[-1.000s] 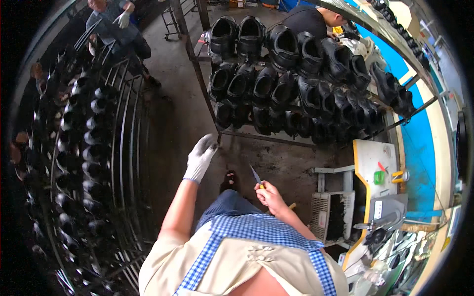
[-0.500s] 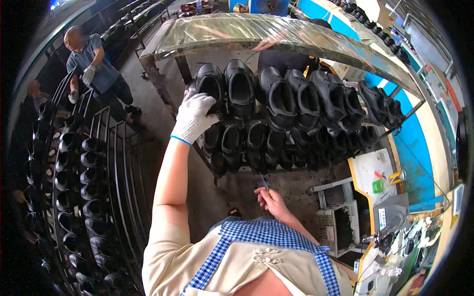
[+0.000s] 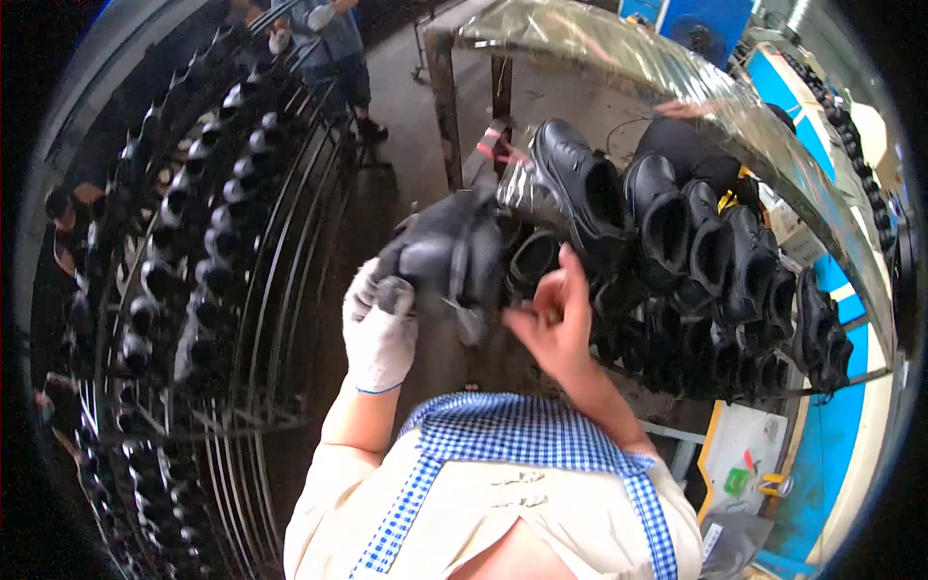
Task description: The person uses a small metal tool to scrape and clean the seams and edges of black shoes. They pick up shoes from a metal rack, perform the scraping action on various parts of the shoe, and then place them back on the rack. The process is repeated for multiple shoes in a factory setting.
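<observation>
one glossy black shoe (image 3: 433, 256) blurs, pinched by white-knit-gloved left hand (image 3: 382, 331); beside the shoe, bare right hand (image 3: 561, 317) half-curls, hold unclear.

left hand (image 3: 381, 331) gripping, right hand (image 3: 559, 317) angled upward

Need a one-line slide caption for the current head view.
Gloved left hand holds a motion-blurred black shoe beside a loaded shoe rack, the bare right hand close by.

Small green object (image 3: 737, 481) on white table (image 3: 749, 435)
</observation>
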The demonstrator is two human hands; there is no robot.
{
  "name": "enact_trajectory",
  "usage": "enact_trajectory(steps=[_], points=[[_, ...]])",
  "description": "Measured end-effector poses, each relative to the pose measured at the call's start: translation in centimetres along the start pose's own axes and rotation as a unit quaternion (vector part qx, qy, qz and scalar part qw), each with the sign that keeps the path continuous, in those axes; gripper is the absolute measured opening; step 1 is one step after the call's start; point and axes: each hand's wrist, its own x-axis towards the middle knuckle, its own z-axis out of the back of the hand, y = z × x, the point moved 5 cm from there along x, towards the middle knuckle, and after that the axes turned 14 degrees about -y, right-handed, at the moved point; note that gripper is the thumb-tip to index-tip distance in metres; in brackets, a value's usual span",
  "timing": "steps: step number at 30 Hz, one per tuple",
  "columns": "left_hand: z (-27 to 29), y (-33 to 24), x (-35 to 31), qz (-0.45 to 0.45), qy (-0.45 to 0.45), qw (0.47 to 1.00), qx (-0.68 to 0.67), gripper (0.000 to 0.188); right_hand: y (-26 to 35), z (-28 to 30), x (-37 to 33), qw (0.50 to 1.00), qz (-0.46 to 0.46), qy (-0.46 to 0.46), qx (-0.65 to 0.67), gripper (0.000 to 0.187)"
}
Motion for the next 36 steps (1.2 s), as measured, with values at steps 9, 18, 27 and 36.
enact_trajectory(steps=[9,18,27,36], points=[[5.6,3.7,-6.6,0.185,-0.265,0.923,-0.208,0.037,-0.5,5.8,9.1,0.862,0.151,0.024,-0.483,0.038],[8.1,7.0,-11.7,0.248,-0.27,0.909,-0.199,0.036,-1.8,5.1,10.9,0.81,0.077,0.104,-0.572,0.026],[8.4,2.6,-11.8,0.145,-0.195,0.968,-0.059,0.033,7.9,-6.2,-1.0,0.915,0.234,0.328,-0.017,0.038],[9.6,1.3,-10.8,0.078,-0.156,0.981,0.082,0.025,8.1,-9.8,-2.7,0.823,0.444,0.348,-0.07,0.026]])
